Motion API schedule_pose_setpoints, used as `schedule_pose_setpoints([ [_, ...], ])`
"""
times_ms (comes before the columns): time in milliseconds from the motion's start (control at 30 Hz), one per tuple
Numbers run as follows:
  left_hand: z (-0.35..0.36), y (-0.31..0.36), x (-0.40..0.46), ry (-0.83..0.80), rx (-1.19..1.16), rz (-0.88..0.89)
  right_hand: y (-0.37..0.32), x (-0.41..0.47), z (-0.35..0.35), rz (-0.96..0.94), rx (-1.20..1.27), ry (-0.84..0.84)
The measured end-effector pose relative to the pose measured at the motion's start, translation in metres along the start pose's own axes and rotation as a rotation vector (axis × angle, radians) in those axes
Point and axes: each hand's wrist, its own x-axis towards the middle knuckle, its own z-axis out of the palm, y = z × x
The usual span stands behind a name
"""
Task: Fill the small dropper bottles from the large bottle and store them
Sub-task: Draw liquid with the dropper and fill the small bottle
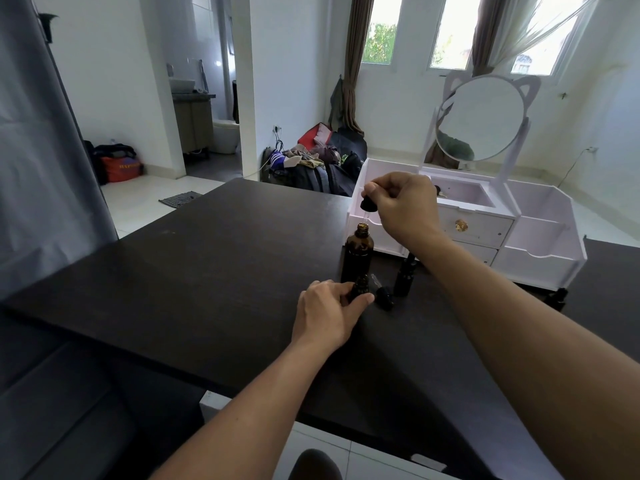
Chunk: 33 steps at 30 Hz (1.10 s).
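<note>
Your right hand pinches a dropper by its bulb, tip just above the open neck of the large bottle standing on the table. Your left hand grips a small bottle just near of it. Another dropper lies to the right, beside a capped bottle, near the organizer.

Uncapped amber large bottle, upright
</note>
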Motion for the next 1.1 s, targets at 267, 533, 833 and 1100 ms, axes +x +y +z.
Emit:
schedule_pose_setpoints([
  [267, -0.004, 0.003, -0.001, -0.005, -0.013, 0.013, -0.016, 0.008, -0.018, -0.063, 0.041, 0.093],
  [533, -0.004, 0.002, -0.003, 0.016, -0.03, 0.069, -0.027, -0.001, -0.034, -0.127, 0.043, 0.12],
  [833, -0.004, 0.002, -0.003, 0.023, -0.05, 0.061, -0.017, -0.029, -0.029, -0.091, 0.016, -0.018],
  [1100, -0.004, 0.003, -0.002, 0.026, -0.034, 0.066, -0.011, -0.037, -0.023, -0.088, -0.004, -0.044],
])
